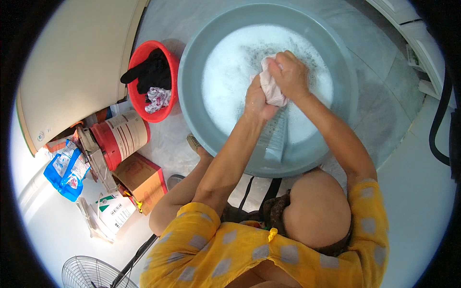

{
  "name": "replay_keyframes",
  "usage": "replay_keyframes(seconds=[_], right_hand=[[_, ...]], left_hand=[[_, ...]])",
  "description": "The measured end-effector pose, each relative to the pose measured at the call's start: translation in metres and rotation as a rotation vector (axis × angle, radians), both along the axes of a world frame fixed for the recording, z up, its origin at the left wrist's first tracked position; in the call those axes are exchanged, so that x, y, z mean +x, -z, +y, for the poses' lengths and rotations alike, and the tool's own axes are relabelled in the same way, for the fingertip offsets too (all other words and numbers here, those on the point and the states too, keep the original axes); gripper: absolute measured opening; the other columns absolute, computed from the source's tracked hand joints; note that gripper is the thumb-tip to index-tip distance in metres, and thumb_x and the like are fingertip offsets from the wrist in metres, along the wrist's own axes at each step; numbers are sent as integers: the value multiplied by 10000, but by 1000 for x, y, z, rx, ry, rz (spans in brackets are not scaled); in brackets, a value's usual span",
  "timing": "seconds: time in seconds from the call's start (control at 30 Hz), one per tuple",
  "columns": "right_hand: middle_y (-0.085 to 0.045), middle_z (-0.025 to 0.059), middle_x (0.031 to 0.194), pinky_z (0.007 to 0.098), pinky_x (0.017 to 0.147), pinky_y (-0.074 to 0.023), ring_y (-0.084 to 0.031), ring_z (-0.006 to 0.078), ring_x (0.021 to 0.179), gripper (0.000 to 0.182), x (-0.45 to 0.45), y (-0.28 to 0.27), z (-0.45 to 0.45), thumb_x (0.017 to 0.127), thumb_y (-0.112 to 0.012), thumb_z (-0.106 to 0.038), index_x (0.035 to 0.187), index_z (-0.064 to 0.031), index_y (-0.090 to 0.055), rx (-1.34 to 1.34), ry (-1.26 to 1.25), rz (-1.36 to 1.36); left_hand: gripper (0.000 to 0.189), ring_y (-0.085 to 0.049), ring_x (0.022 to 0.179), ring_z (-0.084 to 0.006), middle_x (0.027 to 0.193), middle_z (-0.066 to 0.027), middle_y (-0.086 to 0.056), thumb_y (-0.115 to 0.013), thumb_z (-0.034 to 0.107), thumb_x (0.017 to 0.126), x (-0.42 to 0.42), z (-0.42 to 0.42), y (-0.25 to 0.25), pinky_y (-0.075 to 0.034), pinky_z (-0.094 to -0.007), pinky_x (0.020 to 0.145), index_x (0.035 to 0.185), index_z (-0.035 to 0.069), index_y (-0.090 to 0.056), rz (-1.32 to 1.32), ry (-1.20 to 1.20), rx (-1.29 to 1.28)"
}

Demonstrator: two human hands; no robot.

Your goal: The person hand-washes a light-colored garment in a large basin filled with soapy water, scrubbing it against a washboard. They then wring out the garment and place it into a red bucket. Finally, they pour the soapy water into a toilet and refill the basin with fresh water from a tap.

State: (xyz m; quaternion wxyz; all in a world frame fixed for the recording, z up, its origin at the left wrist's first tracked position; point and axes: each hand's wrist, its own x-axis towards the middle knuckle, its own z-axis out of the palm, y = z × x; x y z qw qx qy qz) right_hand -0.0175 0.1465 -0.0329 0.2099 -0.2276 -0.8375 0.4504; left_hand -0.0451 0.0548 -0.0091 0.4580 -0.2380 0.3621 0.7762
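Both hands are above a large blue-grey plastic basin (194, 108) filled with white suds (227, 72). A wet, pale pink cloth (272, 88) is bunched between them. My left hand (256, 100) grips its lower left side, palm turned up. Clenched over the upper right part of the cloth is my right hand (291, 73). Below the hands, a ribbed washboard (275, 144) leans in the basin, its upper part lost under the foam and behind the cloth.
Left of the basin stands a red tub (174, 79) holding black clothing (156, 73) and a floral cloth (158, 99). Further left are a red-and-white bucket (120, 135), a cardboard box (144, 180) and a blue plastic packet (66, 172). A wire-caged fan (93, 273) is at lower left.
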Motion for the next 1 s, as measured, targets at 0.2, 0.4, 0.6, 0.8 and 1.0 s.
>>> replay_keyframes(seconds=[0.2,0.4,0.6,0.8,1.0], right_hand=[[-519,85,679,379,597,-440,-533,271,643,234,17,-21,-51,720,-636,-261,663,-70,-515,96,-220,241],[-584,108,779,406,648,-450,-574,288,742,259,2,29,33,767,-610,-326,797,-77,-547,109,14,-218],[-585,208,911,409,807,-443,-566,341,877,447,7,63,27,753,-629,-271,1157,-124,-508,263,176,-331],[-598,183,887,402,715,-463,-582,340,821,345,4,57,32,732,-614,-238,1049,-114,-556,-227,-61,-413],[-603,99,790,363,632,-462,-592,265,715,208,11,-6,-42,649,-707,-231,791,-101,-627,-1,-354,199]], left_hand=[[289,-540,901,-230,974,-87,-566,-370,309,896,-18,-48,74,-437,-384,832,956,72,-524,999,411,-387],[456,-505,1014,-248,1158,-121,-494,-320,371,926,0,6,11,-403,-377,914,1192,15,-420,100,71,-68],[538,-343,1190,-359,1369,-194,-204,-332,425,914,-34,-23,35,-330,-530,936,1321,82,-261,29,258,-319],[570,-332,1191,-398,1387,-222,-156,-376,412,899,-37,-9,17,-317,-561,941,1328,58,-252,-155,270,-153],[428,-471,1095,-303,1219,-179,-440,-369,320,917,-52,-39,48,-396,-447,925,1244,44,-383,-34,262,213]])
